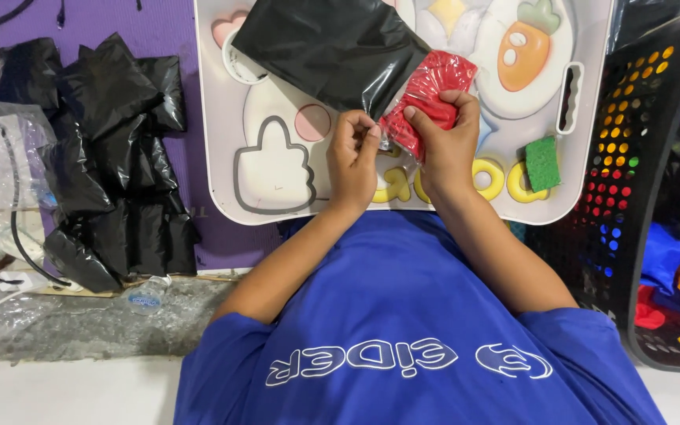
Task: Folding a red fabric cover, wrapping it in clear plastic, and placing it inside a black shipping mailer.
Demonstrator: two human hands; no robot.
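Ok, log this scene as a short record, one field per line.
left hand: pinches the edge of the clear wrap
right hand: grips the red packet
black bag: lies on the tray, against the packet's top end
tray: white, cartoon-printed, on a purple mat
green sponge: on the tray, beside the right hand
black bag pile: at the left on the mat
basket: black, at the right, holds coloured items

The red pad [426, 98] looks rough and grainy under clear, shiny plastic wrap. Touching its upper left, the black bag [328, 47] is thin, glossy plastic film. Beneath the pad, the white tray [222, 169] is smooth moulded plastic. Right of the pad lies a coarse green sponge [543, 164]; further right stands a matt black plastic basket [639, 157].
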